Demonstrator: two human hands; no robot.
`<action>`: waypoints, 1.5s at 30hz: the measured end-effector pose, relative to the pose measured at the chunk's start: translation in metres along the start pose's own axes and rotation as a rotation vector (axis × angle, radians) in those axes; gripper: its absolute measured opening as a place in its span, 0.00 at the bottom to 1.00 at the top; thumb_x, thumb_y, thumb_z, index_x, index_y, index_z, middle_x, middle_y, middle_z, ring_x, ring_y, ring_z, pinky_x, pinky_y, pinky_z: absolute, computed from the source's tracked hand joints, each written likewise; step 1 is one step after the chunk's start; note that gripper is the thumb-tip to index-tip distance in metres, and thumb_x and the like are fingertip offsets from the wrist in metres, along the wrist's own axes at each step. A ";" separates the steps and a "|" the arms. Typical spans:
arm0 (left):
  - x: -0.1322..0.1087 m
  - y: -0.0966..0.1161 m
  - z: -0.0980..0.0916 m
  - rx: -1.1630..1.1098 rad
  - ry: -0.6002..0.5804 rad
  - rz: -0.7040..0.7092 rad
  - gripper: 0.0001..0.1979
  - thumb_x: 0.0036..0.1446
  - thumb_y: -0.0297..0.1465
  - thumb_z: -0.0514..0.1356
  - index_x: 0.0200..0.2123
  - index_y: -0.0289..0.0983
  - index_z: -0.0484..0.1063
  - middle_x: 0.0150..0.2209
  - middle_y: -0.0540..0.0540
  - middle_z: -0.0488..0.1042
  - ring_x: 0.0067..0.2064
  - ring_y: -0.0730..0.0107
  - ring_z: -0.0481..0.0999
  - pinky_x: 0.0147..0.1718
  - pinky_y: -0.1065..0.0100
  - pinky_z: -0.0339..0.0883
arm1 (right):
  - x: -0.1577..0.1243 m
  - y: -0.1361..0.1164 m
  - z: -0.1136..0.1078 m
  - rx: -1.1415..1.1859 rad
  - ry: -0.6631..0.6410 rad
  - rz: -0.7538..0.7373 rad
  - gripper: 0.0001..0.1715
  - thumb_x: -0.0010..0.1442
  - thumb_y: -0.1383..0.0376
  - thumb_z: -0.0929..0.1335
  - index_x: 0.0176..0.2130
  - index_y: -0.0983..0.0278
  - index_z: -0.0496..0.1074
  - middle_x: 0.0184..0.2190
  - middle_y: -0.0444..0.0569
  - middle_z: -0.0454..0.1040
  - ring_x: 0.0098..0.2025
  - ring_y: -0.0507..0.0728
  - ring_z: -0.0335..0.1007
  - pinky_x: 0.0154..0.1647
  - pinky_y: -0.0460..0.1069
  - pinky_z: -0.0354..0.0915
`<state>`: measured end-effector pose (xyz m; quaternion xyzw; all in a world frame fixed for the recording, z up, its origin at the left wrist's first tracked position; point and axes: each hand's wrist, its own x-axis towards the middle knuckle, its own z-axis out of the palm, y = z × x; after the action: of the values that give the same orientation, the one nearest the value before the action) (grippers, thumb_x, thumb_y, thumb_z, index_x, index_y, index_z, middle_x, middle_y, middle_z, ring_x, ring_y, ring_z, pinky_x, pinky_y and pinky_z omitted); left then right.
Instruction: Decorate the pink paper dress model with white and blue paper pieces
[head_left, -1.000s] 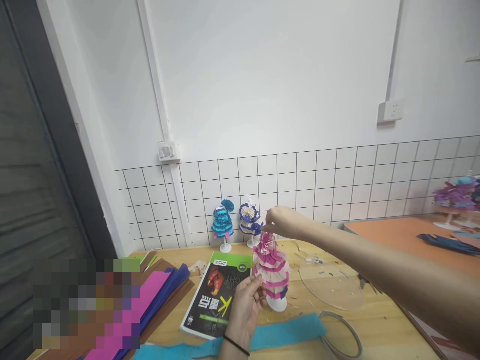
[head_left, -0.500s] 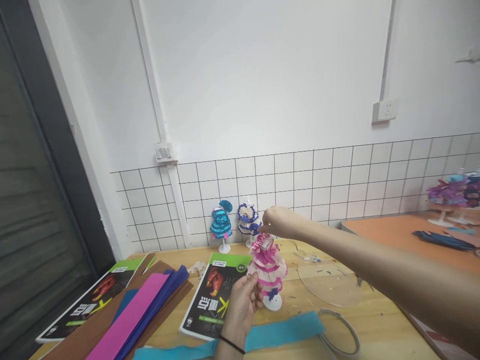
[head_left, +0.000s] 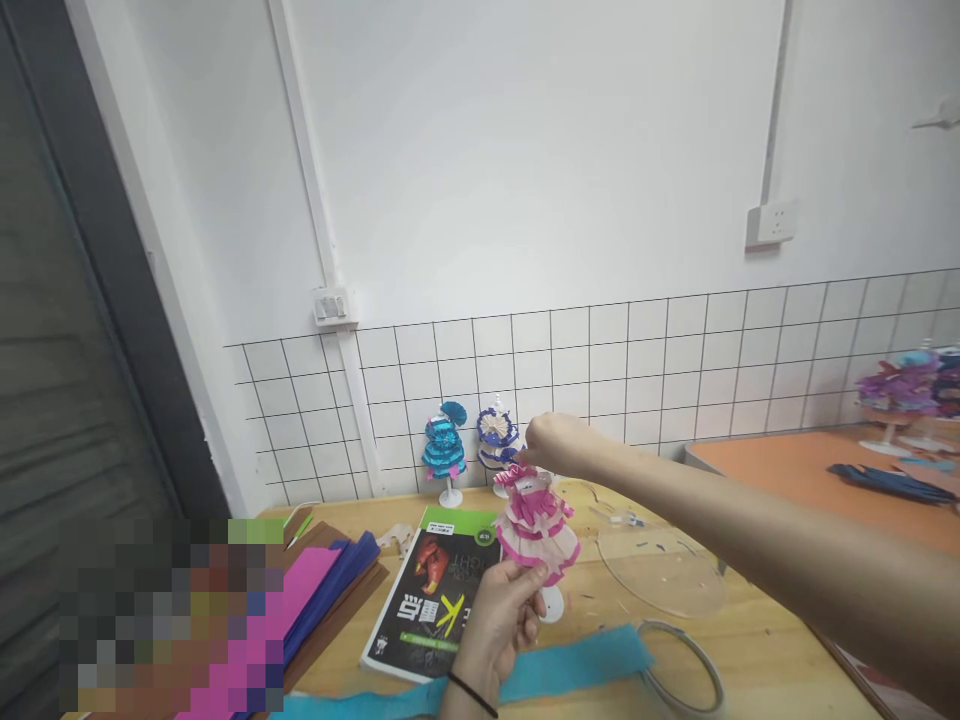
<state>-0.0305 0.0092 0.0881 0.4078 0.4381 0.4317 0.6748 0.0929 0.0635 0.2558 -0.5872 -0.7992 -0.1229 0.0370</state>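
A miniature dress form wears a ruffled pink and white paper dress [head_left: 536,525] and stands on a round white base [head_left: 551,604]. My left hand [head_left: 504,610] is closed on the lower skirt from the front left, thumb over the hem. Above the dress, my right hand [head_left: 553,442] is closed in a pinch at a pink pleated paper piece [head_left: 510,474] by the neckline. Its fingertips are partly hidden behind the hand. Under my left wrist lies a long turquoise crepe paper strip [head_left: 577,662].
Behind stand a blue paper dress [head_left: 445,445] and a navy and cream one [head_left: 496,430]. A black and green book [head_left: 424,590] and folded coloured paper [head_left: 315,590] lie left. A tape roll [head_left: 701,665] and clear round sheet [head_left: 660,570] lie right. An orange table [head_left: 795,470] adjoins.
My left hand has shifted slightly right and its grip on the skirt has changed, tilting the dress a little. The pink pleated piece now sits higher, at my right fingertips. My right hand barely moved.
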 end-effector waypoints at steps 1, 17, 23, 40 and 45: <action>0.001 -0.001 0.001 -0.002 -0.002 -0.008 0.18 0.36 0.42 0.65 0.23 0.35 0.64 0.13 0.56 0.65 0.10 0.86 0.56 0.08 0.80 0.36 | 0.000 0.000 0.001 -0.002 0.003 0.001 0.18 0.54 0.57 0.62 0.30 0.67 0.74 0.27 0.57 0.74 0.31 0.58 0.71 0.24 0.46 0.57; 0.016 -0.020 0.007 -0.194 0.046 0.045 0.23 0.30 0.43 0.67 0.19 0.38 0.56 0.12 0.59 0.60 0.10 0.89 0.51 0.10 0.78 0.33 | -0.002 -0.004 0.005 -0.009 0.020 0.018 0.19 0.54 0.55 0.63 0.31 0.67 0.74 0.27 0.56 0.75 0.31 0.58 0.71 0.25 0.46 0.58; 0.015 -0.017 0.002 -0.162 0.051 0.060 0.21 0.31 0.42 0.67 0.18 0.37 0.58 0.12 0.58 0.61 0.10 0.89 0.52 0.10 0.79 0.34 | -0.002 -0.001 0.005 -0.005 0.011 0.030 0.18 0.54 0.56 0.63 0.31 0.67 0.74 0.27 0.56 0.75 0.31 0.58 0.71 0.26 0.46 0.59; 0.015 -0.021 0.005 -0.139 0.022 -0.057 0.19 0.36 0.42 0.66 0.21 0.36 0.61 0.11 0.56 0.63 0.09 0.86 0.54 0.09 0.79 0.33 | -0.002 -0.002 0.004 0.006 -0.009 0.034 0.18 0.54 0.55 0.63 0.32 0.67 0.74 0.27 0.56 0.75 0.32 0.58 0.71 0.26 0.46 0.59; 0.015 -0.021 0.010 -0.367 -0.030 -0.162 0.18 0.36 0.36 0.68 0.21 0.35 0.61 0.13 0.57 0.63 0.10 0.89 0.52 0.10 0.81 0.34 | -0.002 -0.002 0.004 0.006 0.007 0.021 0.18 0.53 0.55 0.63 0.31 0.67 0.73 0.27 0.55 0.74 0.32 0.58 0.71 0.24 0.46 0.58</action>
<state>-0.0131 0.0157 0.0682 0.2478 0.3734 0.4424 0.7768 0.0916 0.0619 0.2517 -0.5951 -0.7931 -0.1222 0.0427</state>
